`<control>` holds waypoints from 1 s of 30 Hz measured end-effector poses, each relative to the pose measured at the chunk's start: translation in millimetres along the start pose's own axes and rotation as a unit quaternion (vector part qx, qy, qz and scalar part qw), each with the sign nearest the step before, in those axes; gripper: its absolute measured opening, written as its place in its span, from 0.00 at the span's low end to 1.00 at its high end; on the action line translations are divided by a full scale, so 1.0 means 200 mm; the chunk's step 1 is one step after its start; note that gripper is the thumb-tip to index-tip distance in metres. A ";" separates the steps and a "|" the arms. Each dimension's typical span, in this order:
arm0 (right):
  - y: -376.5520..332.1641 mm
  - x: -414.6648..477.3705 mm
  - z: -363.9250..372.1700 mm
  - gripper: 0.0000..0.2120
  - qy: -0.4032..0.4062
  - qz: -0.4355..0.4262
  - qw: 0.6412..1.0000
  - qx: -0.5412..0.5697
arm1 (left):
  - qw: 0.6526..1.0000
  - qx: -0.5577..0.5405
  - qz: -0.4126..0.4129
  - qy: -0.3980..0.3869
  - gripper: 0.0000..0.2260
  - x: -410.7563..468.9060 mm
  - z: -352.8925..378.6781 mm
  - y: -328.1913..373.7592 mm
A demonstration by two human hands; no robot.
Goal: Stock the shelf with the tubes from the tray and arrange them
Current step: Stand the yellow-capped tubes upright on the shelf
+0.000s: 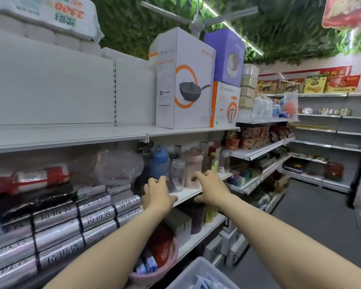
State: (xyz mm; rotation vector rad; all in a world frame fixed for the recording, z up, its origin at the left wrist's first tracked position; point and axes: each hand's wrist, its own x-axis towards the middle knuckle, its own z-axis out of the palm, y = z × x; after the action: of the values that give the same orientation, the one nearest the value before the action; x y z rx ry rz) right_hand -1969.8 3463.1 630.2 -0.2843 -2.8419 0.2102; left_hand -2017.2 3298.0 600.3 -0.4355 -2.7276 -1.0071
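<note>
At the foot of the racking, below both forearms, one corner of a pale grey plastic tray (196,268) shows. Blue-and-white packs (204,282) lie in it, too blurred to read or to tell whether they are the tubes. Both hands are up at the front edge of the white middle shelf (188,193), which carries drink bottles.

The left hand (157,193) has its thumb stretched along the shelf's front lip. Its fingers (155,181) are bent at the knuckles just beside a clear bottle (176,174); their tips are hidden, so I cannot tell whether they grip anything. The right hand (212,188) is loosely spread and grasps nothing, with its thumb out over the front edge and its fingers slightly bent towards the foot of a pink bottle (193,167). A blue bottle (159,161) stands behind the left hand.

To the left, stacked silver rolls (96,217) bear black Chinese characters. On the shelf above, a white box (183,84) pictures a dark wok inside an orange ring. Beside it a smaller white-and-orange box (225,103) reads something like "OOBOS", and a purple box (225,57) sits on top of that. At the top left, a wrapped pack of paper rolls (50,19) shows "2500" upside down in red
</note>
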 end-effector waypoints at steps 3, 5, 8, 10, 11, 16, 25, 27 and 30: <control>0.18 0.23 0.12 0.29 -0.030 -0.004 1.000 -0.003 | 1.000 0.001 -0.011 -0.018 0.24 0.22 0.24 0.04; 0.29 0.38 0.19 0.29 -0.049 -0.007 0.999 -0.004 | 0.999 0.002 -0.023 -0.033 0.25 0.37 0.39 0.06; 0.42 0.56 0.31 0.31 -0.071 -0.008 0.997 0.006 | 0.998 0.010 -0.035 -0.049 0.27 0.56 0.57 0.07; 0.50 0.66 0.41 0.31 -0.093 -0.007 0.996 0.014 | 0.997 0.020 -0.048 -0.063 0.27 0.65 0.69 0.06; 0.54 0.71 0.46 0.31 -0.105 -0.007 0.994 0.014 | 0.995 0.025 -0.059 -0.072 0.27 0.69 0.75 0.04; 0.71 0.88 0.79 0.29 -0.167 -0.025 0.985 0.018 | 0.986 0.038 -0.123 -0.105 0.27 0.79 1.05 -0.12; 0.83 0.86 1.59 0.30 -0.365 -0.077 0.926 0.051 | 0.924 0.020 -0.351 -0.148 0.27 0.41 1.61 -0.63; 0.87 0.77 1.79 0.29 -0.417 -0.083 0.904 0.055 | 0.898 0.015 -0.404 -0.172 0.29 0.26 1.72 -0.72; 0.95 0.57 2.06 0.27 -0.506 -0.054 0.857 0.077 | 0.855 -0.023 -0.480 -0.194 0.28 0.01 1.89 -0.81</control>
State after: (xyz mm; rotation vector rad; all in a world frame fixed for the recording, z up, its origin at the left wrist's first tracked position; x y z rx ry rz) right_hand -2162.9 3624.8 235.6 0.0674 -3.8198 0.7549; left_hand -2106.7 3430.2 220.1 0.9430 -3.3127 -1.2609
